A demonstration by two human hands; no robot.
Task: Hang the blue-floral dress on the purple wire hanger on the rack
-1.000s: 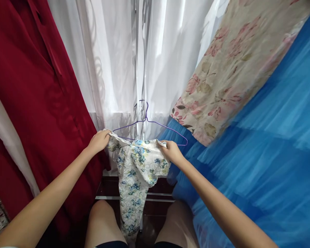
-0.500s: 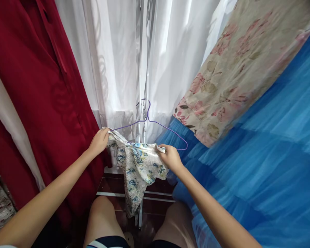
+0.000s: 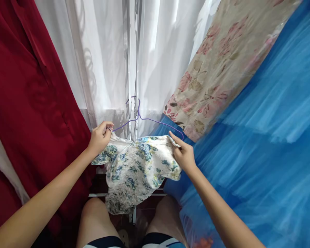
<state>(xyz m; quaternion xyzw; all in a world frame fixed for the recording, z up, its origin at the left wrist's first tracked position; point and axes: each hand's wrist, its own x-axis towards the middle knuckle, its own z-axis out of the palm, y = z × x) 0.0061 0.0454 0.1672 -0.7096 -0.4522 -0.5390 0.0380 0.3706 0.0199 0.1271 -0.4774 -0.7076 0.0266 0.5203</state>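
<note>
our left hand (image 3: 99, 140) pinches the floral garment (image 3: 138, 168) at top; our right hand (image 3: 185, 155) likewise (purple hanger (image 3: 138, 116) partly covered).

Left forearm (image 3: 53, 191) and right forearm (image 3: 219, 203) bare out to the near edge — slim, narrowing at the wrists. Left hand (image 3: 99, 138) and right hand (image 3: 185, 156) bare too. Shorts (image 3: 104, 241) end above the knees (image 3: 94, 208): dark navy band across each leg, white stripe and brighter blue patch on the right — pale sliver, left. Legs bare below the hem.
</note>
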